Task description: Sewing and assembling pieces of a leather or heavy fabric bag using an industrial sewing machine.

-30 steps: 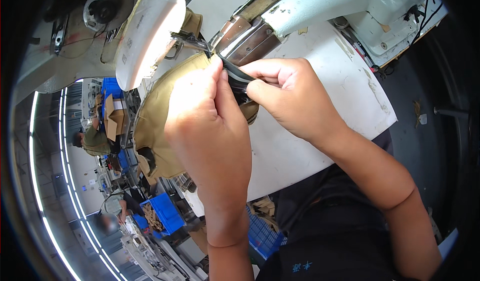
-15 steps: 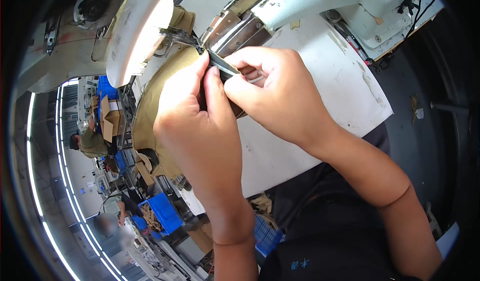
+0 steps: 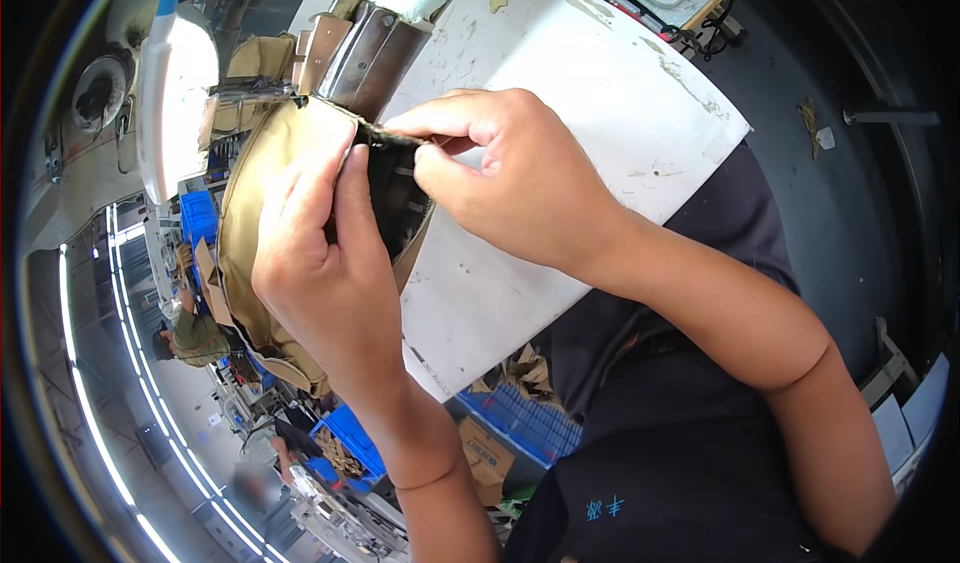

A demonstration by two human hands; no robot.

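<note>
A tan sewn fabric piece (image 3: 255,188), bag-like with a dark inside (image 3: 395,191), lies over the left part of the white table by the machine's metal bed (image 3: 372,61). My left hand (image 3: 325,238) pinches the edge of this piece between thumb and fingers. Just to the right, my right hand (image 3: 515,178) has its thumb and forefinger closed on the far dark edge, which stretches between both hands. The dark opening gapes below that edge. Part of the tan cloth is hidden behind my left hand.
A lit white sewing machine head (image 3: 180,113) stands at the left. Scraps lie in a blue basket (image 3: 530,428) under the white table (image 3: 600,93), beside a cardboard box (image 3: 485,458). Farther left, two people work among machines and blue bins (image 3: 350,438).
My view has shifted, so the table and hands sit differently in it. The hands are farther apart, and the dark inside of the fabric piece shows between them.
</note>
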